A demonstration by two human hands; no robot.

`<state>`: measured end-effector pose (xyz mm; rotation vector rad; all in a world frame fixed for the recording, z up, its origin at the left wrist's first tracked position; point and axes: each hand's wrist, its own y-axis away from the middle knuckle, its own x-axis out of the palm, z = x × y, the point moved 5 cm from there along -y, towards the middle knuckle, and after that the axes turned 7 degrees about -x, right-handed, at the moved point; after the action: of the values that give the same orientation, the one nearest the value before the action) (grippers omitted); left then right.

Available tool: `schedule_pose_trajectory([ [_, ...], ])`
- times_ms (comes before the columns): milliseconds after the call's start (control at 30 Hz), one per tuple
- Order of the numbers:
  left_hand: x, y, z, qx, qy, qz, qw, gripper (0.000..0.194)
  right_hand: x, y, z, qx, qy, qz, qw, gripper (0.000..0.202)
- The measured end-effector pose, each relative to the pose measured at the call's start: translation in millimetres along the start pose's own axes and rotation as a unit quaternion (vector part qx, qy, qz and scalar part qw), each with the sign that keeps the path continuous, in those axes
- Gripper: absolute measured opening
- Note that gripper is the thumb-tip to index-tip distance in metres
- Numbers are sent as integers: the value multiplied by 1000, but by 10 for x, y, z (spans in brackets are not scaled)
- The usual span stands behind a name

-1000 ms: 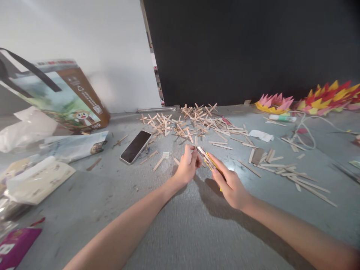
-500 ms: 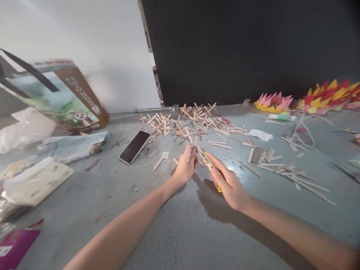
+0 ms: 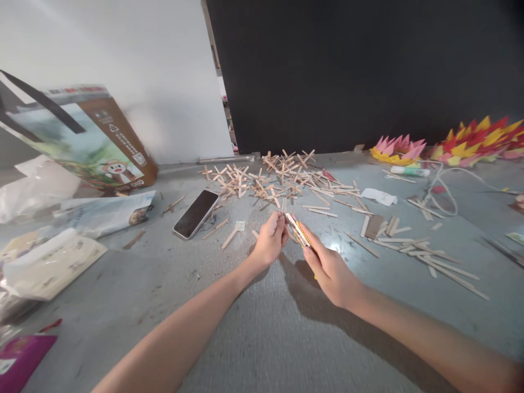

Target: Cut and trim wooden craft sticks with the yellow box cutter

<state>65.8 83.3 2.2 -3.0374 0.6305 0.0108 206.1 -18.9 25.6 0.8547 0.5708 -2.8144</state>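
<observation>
My left hand (image 3: 270,239) is closed on a thin wooden stick (image 3: 284,204), whose end pokes up past the fingers. Wrapped round a yellow utility knife (image 3: 301,233), my right hand (image 3: 329,270) tilts the tool up and to the left. The knife's front end meets or nearly meets the stick beside my left fingertips; the exact contact is too small to make out. Just beyond both hands lies a heap of wooden sticks (image 3: 262,183), some of them crossed. More loose sticks (image 3: 409,245) are scattered to the right of my right hand.
A phone (image 3: 196,214) lies left of my hands. Farther left are a printed bag (image 3: 110,142), plastic packets (image 3: 57,262) and a purple pack (image 3: 24,355). At the back right sit pink and yellow paper flowers (image 3: 397,150), a glue stick (image 3: 410,171) and a white cable (image 3: 440,185).
The knife in my right hand has turned slightly and shifted a little to the left, with the wrist rolled. My left hand stays almost in place.
</observation>
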Motion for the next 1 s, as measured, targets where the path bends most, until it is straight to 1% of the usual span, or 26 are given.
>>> schedule_pose_trajectory([
  [67, -1, -5, 14, -3, 2, 0, 1000, 40, 9, -7, 42, -21, 5, -1, 1000, 65],
  [133, -2, -8, 22, -3, 0, 0, 1000, 41, 11, -2, 40, -22, -2, -2, 1000, 65],
  [233, 1, -7, 19, 2, -8, 2, 1000, 41, -12, 21, -39, 18, -41, -13, 999, 65],
  [333, 11, 3, -3, 3, -19, 6, 1000, 40, -36, 46, -127, 69, -131, -29, 989, 65],
  [467, 17, 22, -36, -1, -33, 2, 999, 40, -20, 48, -155, 117, -276, -52, 953, 65],
  [567, 21, 26, -37, -5, -31, 2, 1000, 40, 16, 38, -135, 143, -349, -63, 924, 66],
  [733, 31, 2, -12, -2, 4, 11, 1000, 43, 43, 25, -119, 166, -405, -73, 896, 68],
  [867, 34, -27, 22, -9, 43, 20, 999, 46, 43, 1, -147, 176, -452, -81, 871, 65],
  [1000, 24, -38, 36, -18, 59, 16, 998, 46, 51, -30, -158, 184, -493, -83, 846, 65],
])
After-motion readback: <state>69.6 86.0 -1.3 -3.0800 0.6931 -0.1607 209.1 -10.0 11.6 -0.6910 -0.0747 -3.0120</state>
